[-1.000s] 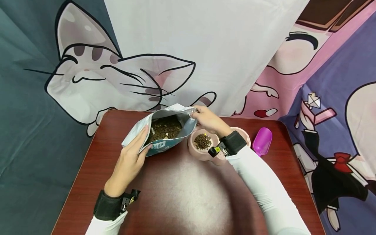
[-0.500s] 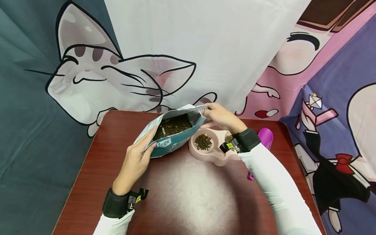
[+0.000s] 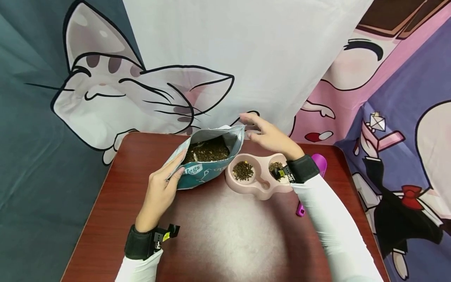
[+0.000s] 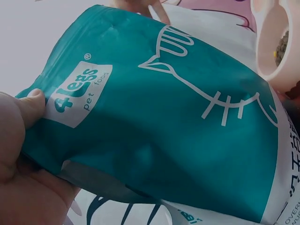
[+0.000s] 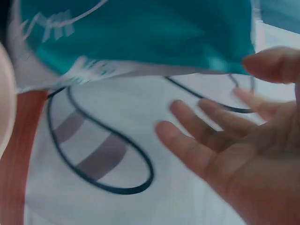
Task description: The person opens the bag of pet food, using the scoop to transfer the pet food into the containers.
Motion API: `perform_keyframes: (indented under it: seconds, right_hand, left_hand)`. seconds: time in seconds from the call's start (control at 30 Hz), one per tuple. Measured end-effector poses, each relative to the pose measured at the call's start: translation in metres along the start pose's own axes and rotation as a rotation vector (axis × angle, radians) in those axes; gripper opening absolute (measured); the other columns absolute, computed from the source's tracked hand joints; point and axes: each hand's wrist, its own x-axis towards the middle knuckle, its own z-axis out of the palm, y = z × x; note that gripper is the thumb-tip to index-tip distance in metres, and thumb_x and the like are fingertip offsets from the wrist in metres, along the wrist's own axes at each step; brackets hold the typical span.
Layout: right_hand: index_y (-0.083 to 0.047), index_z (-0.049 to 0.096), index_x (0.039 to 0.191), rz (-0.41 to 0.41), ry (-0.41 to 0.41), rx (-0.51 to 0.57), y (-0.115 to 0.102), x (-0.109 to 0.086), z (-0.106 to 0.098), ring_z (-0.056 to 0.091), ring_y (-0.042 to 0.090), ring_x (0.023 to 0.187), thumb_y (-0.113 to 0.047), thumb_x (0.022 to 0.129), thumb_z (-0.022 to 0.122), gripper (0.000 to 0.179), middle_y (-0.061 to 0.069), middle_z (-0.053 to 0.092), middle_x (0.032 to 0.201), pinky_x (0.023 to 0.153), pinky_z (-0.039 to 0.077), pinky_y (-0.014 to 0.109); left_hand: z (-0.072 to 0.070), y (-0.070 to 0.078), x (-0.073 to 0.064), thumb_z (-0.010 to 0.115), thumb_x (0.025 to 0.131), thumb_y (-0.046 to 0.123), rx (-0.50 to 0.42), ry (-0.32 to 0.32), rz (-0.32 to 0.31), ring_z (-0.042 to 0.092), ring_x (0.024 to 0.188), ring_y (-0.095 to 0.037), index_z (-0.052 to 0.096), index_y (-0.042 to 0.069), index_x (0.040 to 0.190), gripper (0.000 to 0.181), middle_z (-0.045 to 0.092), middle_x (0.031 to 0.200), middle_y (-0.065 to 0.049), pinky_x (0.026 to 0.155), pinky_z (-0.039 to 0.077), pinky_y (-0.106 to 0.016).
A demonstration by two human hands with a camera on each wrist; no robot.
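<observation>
A teal and white pet food bag (image 3: 202, 174) stands on the table with its mouth spread wide, brown kibble (image 3: 209, 152) showing inside. My left hand (image 3: 156, 199) grips the bag's left side, thumb on the teal front, as the left wrist view also shows. Beside the bag's top right corner is my right hand (image 3: 271, 135), fingers spread and holding nothing. In the right wrist view its thumb (image 5: 272, 63) is close to the bag's edge; whether it touches I cannot tell. A pink double bowl (image 3: 262, 193) sits right of the bag, with kibble in both cups.
A purple scoop (image 3: 320, 162) lies on the brown table (image 3: 218, 239) right of the bowl, partly hidden by my right forearm. Behind the table hangs a printed cloth (image 3: 275, 58) with cartoon figures.
The bag moved right, then settled slightly back left. My right hand let go of its right edge, and its fingers spread. The left hand kept its grip.
</observation>
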Motion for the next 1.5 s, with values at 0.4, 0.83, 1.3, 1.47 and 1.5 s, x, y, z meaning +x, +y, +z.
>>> perform_keyframes:
  seconds: [0.4, 0.83, 1.3, 1.47, 1.5]
  right_hand:
    - [-0.018, 0.077, 0.124, -0.221, 0.071, -0.205, 0.013, 0.028, -0.001, 0.068, 0.008, 0.112, -0.013, 0.096, 0.073, 0.029, -0.003, 0.076, 0.122, 0.091, 0.053, 0.022]
    - [-0.008, 0.082, 0.109, -0.202, 0.228, -0.21, 0.019, 0.024, -0.004, 0.074, 0.02, 0.105, -0.004, 0.093, 0.075, 0.018, 0.009, 0.079, 0.112, 0.088, 0.055, 0.02]
    - [-0.011, 0.083, 0.1, -0.196, 0.221, -0.245, 0.02, -0.015, 0.002, 0.068, 0.004, 0.084, -0.013, 0.092, 0.078, 0.009, 0.004, 0.08, 0.097, 0.072, 0.051, 0.016]
    - [-0.013, 0.083, 0.101, -0.208, 0.185, -0.271, 0.016, -0.028, 0.004, 0.073, 0.009, 0.094, -0.014, 0.094, 0.076, 0.01, 0.002, 0.08, 0.102, 0.081, 0.055, 0.021]
    - [-0.013, 0.083, 0.103, -0.208, 0.177, -0.273, 0.015, -0.03, 0.005, 0.073, 0.011, 0.097, -0.015, 0.094, 0.076, 0.011, 0.002, 0.08, 0.103, 0.083, 0.056, 0.022]
  left_hand:
    - [0.005, 0.0, 0.009, 0.06, 0.101, -0.003, -0.024, 0.061, 0.013, 0.057, 0.137, -0.026, 0.063, 0.008, 0.142, 0.042, 0.063, 0.143, -0.013, 0.109, 0.042, -0.013]
    - [-0.01, -0.012, 0.019, 0.058, 0.105, 0.007, -0.124, 0.066, -0.105, 0.066, 0.123, -0.005, 0.069, 0.017, 0.136, 0.035, 0.07, 0.134, -0.008, 0.103, 0.049, -0.015]
    - [-0.03, -0.024, 0.019, 0.058, 0.106, 0.009, -0.215, 0.034, -0.181, 0.072, 0.101, 0.0, 0.075, 0.003, 0.124, 0.026, 0.074, 0.113, 0.019, 0.091, 0.055, -0.015]
    - [-0.035, -0.028, 0.023, 0.057, 0.106, 0.006, -0.245, 0.045, -0.178, 0.072, 0.094, -0.001, 0.074, -0.004, 0.12, 0.025, 0.076, 0.106, 0.017, 0.088, 0.056, -0.015]
    - [-0.035, -0.029, 0.024, 0.057, 0.106, 0.006, -0.251, 0.049, -0.183, 0.072, 0.093, -0.001, 0.074, -0.005, 0.119, 0.025, 0.076, 0.104, 0.016, 0.087, 0.056, -0.016]
